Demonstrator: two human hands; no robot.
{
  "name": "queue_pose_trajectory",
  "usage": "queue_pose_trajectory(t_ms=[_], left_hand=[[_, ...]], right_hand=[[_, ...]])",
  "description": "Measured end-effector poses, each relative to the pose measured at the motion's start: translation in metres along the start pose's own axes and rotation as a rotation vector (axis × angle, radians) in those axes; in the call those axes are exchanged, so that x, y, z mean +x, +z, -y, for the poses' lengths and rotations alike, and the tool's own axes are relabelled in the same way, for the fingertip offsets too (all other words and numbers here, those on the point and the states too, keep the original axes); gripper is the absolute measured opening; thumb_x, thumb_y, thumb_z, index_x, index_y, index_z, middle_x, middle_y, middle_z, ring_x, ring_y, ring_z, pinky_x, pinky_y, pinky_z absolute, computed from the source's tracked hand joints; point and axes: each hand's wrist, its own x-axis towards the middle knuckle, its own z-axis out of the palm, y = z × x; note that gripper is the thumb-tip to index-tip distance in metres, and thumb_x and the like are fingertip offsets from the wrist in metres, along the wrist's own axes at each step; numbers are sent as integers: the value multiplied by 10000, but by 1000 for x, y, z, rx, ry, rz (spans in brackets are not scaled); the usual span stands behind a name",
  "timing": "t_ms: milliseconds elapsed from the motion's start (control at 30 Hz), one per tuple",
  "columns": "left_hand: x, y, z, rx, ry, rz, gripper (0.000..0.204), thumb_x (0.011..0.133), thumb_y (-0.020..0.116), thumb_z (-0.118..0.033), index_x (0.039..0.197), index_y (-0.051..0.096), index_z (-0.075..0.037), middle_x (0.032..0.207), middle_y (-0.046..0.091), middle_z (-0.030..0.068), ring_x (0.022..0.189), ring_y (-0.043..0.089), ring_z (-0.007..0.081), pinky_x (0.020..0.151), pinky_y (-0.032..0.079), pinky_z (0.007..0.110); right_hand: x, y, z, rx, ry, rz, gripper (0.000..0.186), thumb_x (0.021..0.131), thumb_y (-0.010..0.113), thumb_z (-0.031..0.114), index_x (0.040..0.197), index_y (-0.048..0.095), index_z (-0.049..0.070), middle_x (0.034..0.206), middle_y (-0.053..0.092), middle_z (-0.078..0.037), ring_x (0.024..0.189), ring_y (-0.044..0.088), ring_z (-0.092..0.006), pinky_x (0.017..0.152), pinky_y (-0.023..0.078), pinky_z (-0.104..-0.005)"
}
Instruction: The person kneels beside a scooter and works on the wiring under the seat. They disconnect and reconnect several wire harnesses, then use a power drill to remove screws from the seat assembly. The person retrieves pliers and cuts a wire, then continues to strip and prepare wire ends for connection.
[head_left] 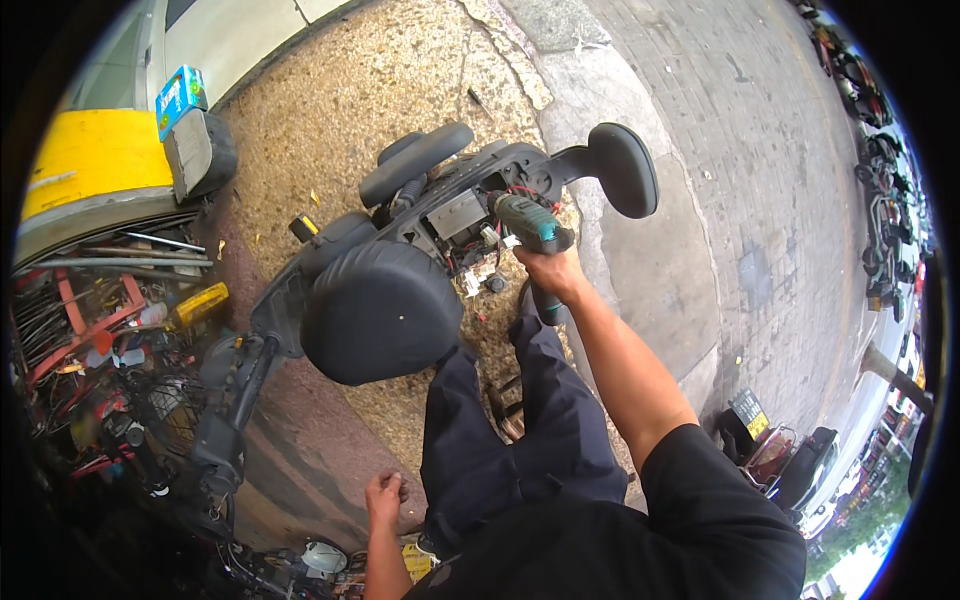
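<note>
A black scooter (418, 240) stands in front of me, with its black seat (370, 320) toward me and an exposed compartment holding a metal box (448, 218), red wires and small loose parts. My right hand (551, 267) grips a teal and black power drill (530, 222), whose front end is over that compartment. My left hand (386, 490) is low, beside my leg and away from the scooter, with fingers curled; I cannot make out what, if anything, is in it.
A yellow structure (90, 160) bearing a blue box (181, 100) is at upper left, above piled pipes, tools and red frames (100, 320). A bicycle or scooter stands lower left. Paving (750, 150) stretches right toward rows of parked scooters (880, 220) and a tree trunk.
</note>
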Motion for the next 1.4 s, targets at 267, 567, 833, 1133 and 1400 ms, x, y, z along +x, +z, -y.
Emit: queue_pose_trajectory(t_ms=[267, 567, 833, 1133, 1400], left_hand=[[-8, 17, -46, 2, 120, 139, 239, 918, 626, -125, 1097, 603, 30, 854, 649, 79, 689, 618, 150, 633, 526, 281], [-28, 149, -176, -96, 506, 544, 237, 930, 608, -85, 1124, 588, 49, 901, 628, 63, 758, 602, 117, 688, 504, 256], [41, 297, -307, -593, 538, 338, 240, 943, 587, -151, 1116, 568, 14, 990, 612, 100, 852, 621, 187, 787, 535, 325], [135, 356, -354, -1049, -111, 230, 321, 923, 513, -223, 1212, 508, -83, 1183, 573, 139, 1070, 587, 352, 910, 487, 587], [156, 379, -357, -1211, -225, 180, 309, 912, 566, -296, 1152, 563, -102, 1094, 644, 95, 969, 645, 294, 808, 558, 494]], right_hand=[[15, 4, 19, -279, 248, 55, 463, 790, 708, 350, 1147, 665, 58, 1053, 696, -204, 995, 671, -354, 854, 528, -419], [11, 1, 19, -324, 253, 33, 446, 773, 705, 334, 1124, 675, 59, 1061, 690, -218, 1023, 662, -355, 871, 524, -415], [9, -5, 18, -367, 51, 32, 373, 763, 713, 299, 1041, 689, 52, 930, 706, -206, 916, 676, -382, 806, 546, -435], [2, -14, 12, -261, 205, 92, 395, 770, 737, 302, 1068, 640, 61, 957, 697, -229, 935, 665, -410, 822, 533, -472], [3, -23, 8, -291, 261, 174, 417, 770, 748, 329, 1059, 635, 50, 953, 689, -253, 960, 654, -426, 828, 527, -480]])
